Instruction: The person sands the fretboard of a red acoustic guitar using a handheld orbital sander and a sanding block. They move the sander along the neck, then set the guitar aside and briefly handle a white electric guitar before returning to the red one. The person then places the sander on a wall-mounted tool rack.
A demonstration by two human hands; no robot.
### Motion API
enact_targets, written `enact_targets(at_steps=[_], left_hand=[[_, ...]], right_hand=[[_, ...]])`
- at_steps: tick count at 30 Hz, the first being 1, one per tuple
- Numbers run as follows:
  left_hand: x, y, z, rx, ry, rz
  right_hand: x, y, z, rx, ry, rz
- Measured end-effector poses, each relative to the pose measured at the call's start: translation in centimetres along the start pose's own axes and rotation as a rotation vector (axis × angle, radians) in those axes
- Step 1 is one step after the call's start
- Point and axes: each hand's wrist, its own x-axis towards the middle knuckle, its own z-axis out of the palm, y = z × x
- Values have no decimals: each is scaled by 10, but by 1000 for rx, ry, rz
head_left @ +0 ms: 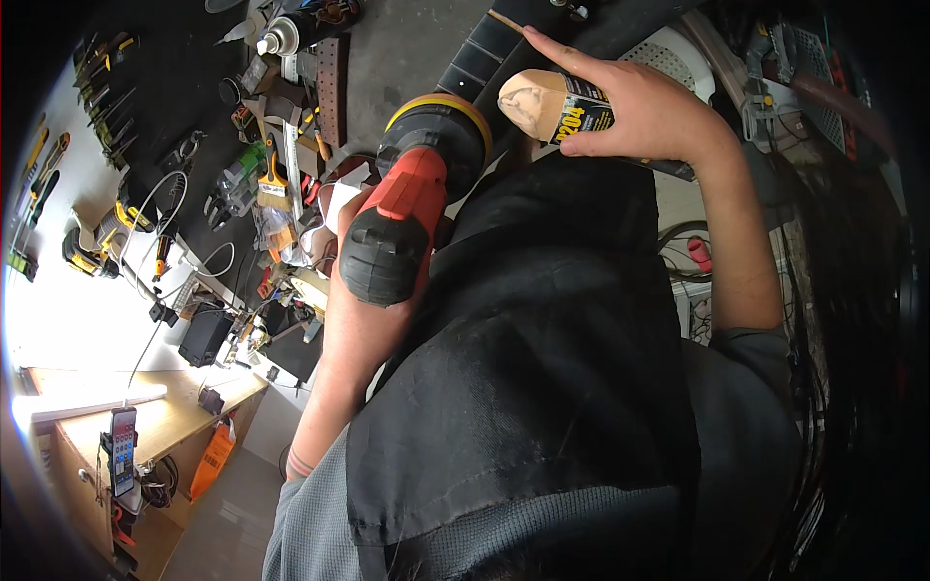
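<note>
My left hand [376, 318] is wrapped around a red and black power polisher [407, 184] that hides most of its fingers. The tool's round head, a black disc with a yellow rim [438, 105], sits just left of my other hand. In my right hand [644, 111] is a tan block of compound [530, 102] in a black and yellow wrapper, its worn end bare. The thumb and lower fingers grip the wrapper while the index finger stretches forward. Beyond the disc lies a long dark bar with thin light cross lines [480, 63].
On the dark bench to the left are a spray can [291, 34], a brush [274, 184], a perforated bar [331, 92] and loose tools. A phone [122, 450] stands clamped at a wooden desk [189, 412]. A white perforated seat [668, 63] is behind my right hand.
</note>
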Motion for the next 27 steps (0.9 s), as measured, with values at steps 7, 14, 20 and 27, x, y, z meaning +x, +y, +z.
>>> enact_targets(at_steps=[7, 14, 20, 27], left_hand=[[0, 4, -1, 96, 11, 136], [-1, 9, 0, 94, 28, 173], [2, -10, -2, -75, 46, -30], [13, -22, -11, -17, 119, -3]], right_hand=[[1, -3, -1, 4, -13, 34], [2, -2, -2, -5, -32, 43], [2, 2, 0, -16, 11, -8], [0, 2, 1, -9, 1, 19]])
